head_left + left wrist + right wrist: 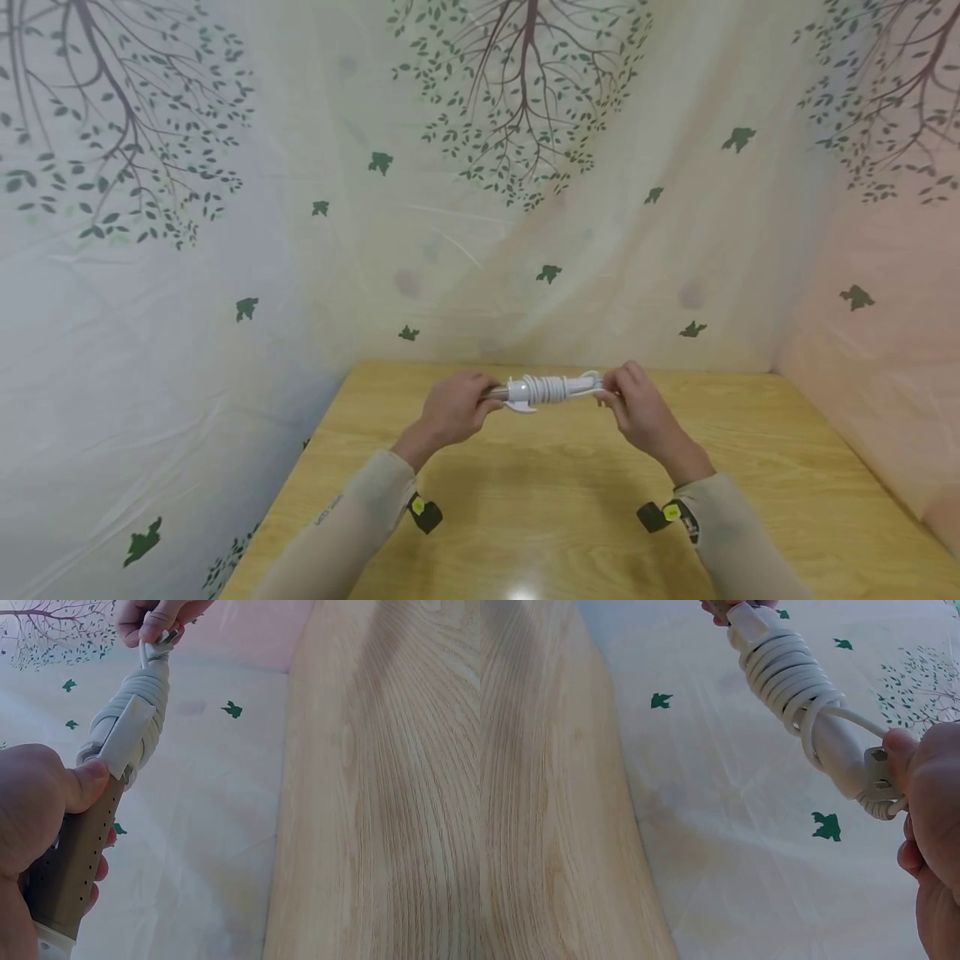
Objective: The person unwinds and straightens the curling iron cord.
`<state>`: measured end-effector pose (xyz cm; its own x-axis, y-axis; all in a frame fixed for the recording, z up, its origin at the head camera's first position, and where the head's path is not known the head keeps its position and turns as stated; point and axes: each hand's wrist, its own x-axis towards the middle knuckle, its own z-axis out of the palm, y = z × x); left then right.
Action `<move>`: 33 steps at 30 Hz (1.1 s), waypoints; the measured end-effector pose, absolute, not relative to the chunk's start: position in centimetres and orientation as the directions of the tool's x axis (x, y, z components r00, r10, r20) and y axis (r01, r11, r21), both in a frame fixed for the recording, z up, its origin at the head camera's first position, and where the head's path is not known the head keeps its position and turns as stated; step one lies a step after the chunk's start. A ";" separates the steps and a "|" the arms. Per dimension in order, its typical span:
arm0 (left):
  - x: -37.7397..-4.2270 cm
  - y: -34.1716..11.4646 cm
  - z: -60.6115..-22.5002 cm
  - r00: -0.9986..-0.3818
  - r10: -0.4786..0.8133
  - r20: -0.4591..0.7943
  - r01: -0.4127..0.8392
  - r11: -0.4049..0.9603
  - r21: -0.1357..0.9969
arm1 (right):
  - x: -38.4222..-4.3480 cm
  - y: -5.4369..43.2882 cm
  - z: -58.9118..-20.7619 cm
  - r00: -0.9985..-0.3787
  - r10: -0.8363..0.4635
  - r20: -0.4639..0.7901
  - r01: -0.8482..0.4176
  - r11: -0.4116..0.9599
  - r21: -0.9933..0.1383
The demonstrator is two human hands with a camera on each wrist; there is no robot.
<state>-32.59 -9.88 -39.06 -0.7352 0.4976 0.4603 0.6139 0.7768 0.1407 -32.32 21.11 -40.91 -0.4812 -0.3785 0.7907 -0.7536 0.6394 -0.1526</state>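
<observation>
A white-handled curling iron (576,387) is held nearly level above the table, between both hands. Its brown barrel (79,851) has rows of small holes, and the left hand (455,408) grips it with the thumb by the white clamp lever (127,735). White cord (787,675) is wound in several tight coils around the handle. At the handle's tail end, the right hand (637,408) pinches the cord's loose end, thumb beside a small pale piece with two dark openings (877,772). Part of what the right fingers hold is hidden behind them.
A wood-grain table (525,517) lies beneath the hands. Around its back and sides hangs a pale curtain (465,250) printed with trees and green leaves. Dark wrist cameras (426,513) stick out inward from both sleeves over the table.
</observation>
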 end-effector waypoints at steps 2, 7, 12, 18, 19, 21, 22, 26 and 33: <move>-32.4 -9.7 -39.0 -0.740 0.498 0.453 0.613 0.775 0.150 | -32.2 21.1 -40.9 -0.474 -0.391 0.789 -0.744 0.657 -0.121; -32.1 -9.5 -39.2 -0.753 0.491 0.438 0.608 0.773 0.179 | -32.2 21.1 -41.2 -0.440 -0.406 0.801 -0.728 0.683 -0.054; -31.9 -9.1 -39.5 -0.749 0.493 0.443 0.614 0.767 0.184 | -32.3 21.0 -41.3 -0.389 -0.394 0.833 -0.709 0.705 0.002; -31.8 -8.9 -39.5 -0.749 0.493 0.442 0.614 0.768 0.185 | -32.5 20.6 -41.4 -0.356 -0.354 0.865 -0.695 0.719 0.008; -31.8 -8.9 -39.5 -0.750 0.490 0.444 0.613 0.768 0.188 | -32.5 20.6 -41.3 -0.353 -0.347 0.869 -0.693 0.721 0.007; -31.7 -9.0 -39.5 -0.752 0.485 0.446 0.611 0.767 0.196 | -32.4 20.6 -41.3 -0.350 -0.339 0.873 -0.691 0.723 0.004; -31.7 -9.0 -39.5 -0.754 0.482 0.446 0.608 0.769 0.197 | -32.3 20.6 -41.2 -0.346 -0.337 0.876 -0.695 0.719 0.002; -31.7 -9.3 -39.6 -0.762 0.467 0.449 0.599 0.772 0.213 | -32.2 20.8 -41.2 -0.324 -0.344 0.881 -0.735 0.678 -0.006; -31.8 -9.6 -39.8 -0.771 0.455 0.445 0.596 0.762 0.254 | -32.2 21.7 -41.8 -0.339 -0.310 0.888 -0.798 0.594 -0.098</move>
<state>-31.84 -9.63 -39.83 -0.7710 0.4551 0.4454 0.5961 0.7618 0.2535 -32.23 21.66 -41.79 -0.3390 -0.3096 0.8884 -0.7984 0.5941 -0.0976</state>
